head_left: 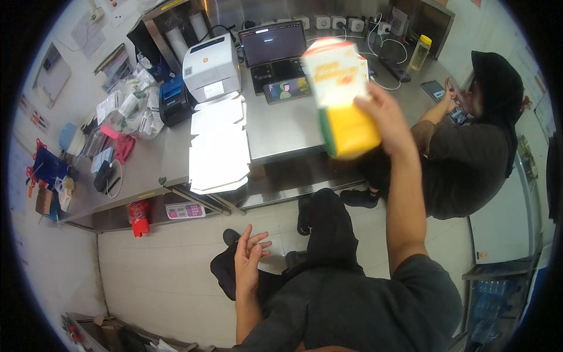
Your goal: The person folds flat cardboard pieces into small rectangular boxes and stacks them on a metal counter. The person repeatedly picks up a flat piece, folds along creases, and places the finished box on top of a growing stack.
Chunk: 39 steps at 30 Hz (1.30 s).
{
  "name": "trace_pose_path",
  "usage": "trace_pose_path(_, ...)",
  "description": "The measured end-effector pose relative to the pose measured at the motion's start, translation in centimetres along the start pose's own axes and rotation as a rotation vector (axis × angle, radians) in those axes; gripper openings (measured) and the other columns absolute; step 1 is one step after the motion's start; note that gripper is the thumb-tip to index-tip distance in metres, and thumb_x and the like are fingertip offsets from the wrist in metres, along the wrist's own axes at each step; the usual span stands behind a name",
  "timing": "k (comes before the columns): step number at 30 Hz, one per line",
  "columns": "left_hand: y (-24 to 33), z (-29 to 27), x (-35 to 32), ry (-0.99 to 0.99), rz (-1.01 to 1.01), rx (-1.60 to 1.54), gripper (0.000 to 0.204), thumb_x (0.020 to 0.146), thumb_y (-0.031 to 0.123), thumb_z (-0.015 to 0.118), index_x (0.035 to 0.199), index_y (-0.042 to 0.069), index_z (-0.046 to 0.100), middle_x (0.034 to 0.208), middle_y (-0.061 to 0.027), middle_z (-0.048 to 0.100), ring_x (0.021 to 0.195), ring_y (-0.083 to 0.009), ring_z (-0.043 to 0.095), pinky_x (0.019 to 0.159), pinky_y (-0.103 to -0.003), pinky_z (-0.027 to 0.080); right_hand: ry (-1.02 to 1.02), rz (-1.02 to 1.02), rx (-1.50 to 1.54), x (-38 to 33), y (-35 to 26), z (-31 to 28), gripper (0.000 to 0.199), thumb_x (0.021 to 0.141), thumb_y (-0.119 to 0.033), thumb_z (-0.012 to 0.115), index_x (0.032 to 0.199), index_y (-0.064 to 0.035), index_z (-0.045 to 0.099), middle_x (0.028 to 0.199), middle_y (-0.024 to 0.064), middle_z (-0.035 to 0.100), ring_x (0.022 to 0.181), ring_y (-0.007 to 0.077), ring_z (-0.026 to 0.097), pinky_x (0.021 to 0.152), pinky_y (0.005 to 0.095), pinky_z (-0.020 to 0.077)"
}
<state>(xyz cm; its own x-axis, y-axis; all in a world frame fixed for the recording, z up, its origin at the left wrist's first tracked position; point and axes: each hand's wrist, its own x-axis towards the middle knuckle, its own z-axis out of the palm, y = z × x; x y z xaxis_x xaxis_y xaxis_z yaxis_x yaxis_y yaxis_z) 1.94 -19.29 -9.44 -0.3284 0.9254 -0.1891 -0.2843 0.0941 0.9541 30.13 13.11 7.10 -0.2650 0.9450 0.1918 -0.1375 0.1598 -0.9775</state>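
Steel counter (281, 126) behind right hand (384, 120) gripping white-yellow-green carton (343, 97)

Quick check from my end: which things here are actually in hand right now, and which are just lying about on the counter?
In hand:
- carton, white, yellow and green, gripped and raised by the right hand
- left hand, open, holding nothing

Lying about:
- laptop
- white printer
- stack of white sheets
- yellow-capped bottle
- red clutter on the left counter

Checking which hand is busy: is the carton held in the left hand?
No, the right hand grips the white, green and yellow carton, while the left hand hangs open and empty.
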Motion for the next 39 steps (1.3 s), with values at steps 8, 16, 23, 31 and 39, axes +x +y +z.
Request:
trace_pose_path(8, -0.1, 0.4, 0.5, -0.031, -0.013, 0.036, 0.059, 0.109, 0.013, 0.058, 0.162, 0.002, 0.037, 0.135, -0.0183, 0.069, 0.114, -0.0254, 0.07, 0.093, -0.034, 0.056, 0.145, 0.186, -0.499, 9.8, 1.1, -6.9, 0.034, 0.103, -0.026, 0.064, 0.111, 0.0067, 0.072, 0.1, 0.0123, 0.075, 0.088, 0.0188, 0.072, 0.08, 0.0326, 0.0553)
trace_pose_path(16, -0.4, -0.4, 0.6, -0.003, -0.026, 0.03, 0.056, 0.109, 0.013, 0.058, 0.16, 0.001, 0.04, 0.133, -0.0175, 0.07, 0.113, -0.024, 0.071, 0.093, -0.033, 0.056, 0.065, 0.217, -1.265, 13.1, 8.6, -6.9, 0.059, 0.106, -0.034, 0.039, 0.126, 0.0127, 0.067, 0.129, 0.0382, 0.066, 0.126, 0.0465, 0.065, 0.108, 0.0522, 0.0477)
trace_pose_path(23, -0.5, -0.3, 1.3, 0.014, -0.038, -0.002, 0.053, 0.109, 0.015, 0.059, 0.157, 0.001, 0.045, 0.133, -0.0158, 0.071, 0.111, -0.0233, 0.071, 0.093, -0.033, 0.056, 0.293, 0.166, -1.397, 10.9, 6.2, -3.4, 0.047, 0.106, -0.029, 0.044, 0.136, -0.0021, 0.068, 0.156, 0.0237, 0.055, 0.138, 0.0391, 0.059, 0.111, 0.0544, 0.0479)
trace_pose_path(31, -0.6, -0.3, 1.2, -0.035, -0.045, 0.04, 0.05, 0.109, 0.016, 0.06, 0.155, 0.001, 0.048, 0.131, -0.0152, 0.071, 0.111, -0.0226, 0.071, 0.093, -0.033, 0.055, -0.287, 0.107, -1.5, 16.4, 3.8, -1.1, 0.043, 0.099, -0.011, 0.051, 0.138, -0.0032, 0.068, 0.143, 0.0221, 0.066, 0.126, 0.0369, 0.068, 0.103, 0.049, 0.054)
trace_pose_path(39, -0.6, -0.4, 0.3, 0.052, -0.077, 0.051, 0.042, 0.109, 0.015, 0.058, 0.149, 0.0, 0.055, 0.129, -0.0141, 0.072, 0.109, -0.0203, 0.071, 0.092, -0.032, 0.055, -0.349, 0.41, -1.336, 20.2, 5.7, -0.9, 0.047, 0.101, -0.029, 0.054, 0.134, 0.0013, 0.069, 0.14, 0.0204, 0.069, 0.121, 0.0378, 0.071, 0.102, 0.0482, 0.0538)
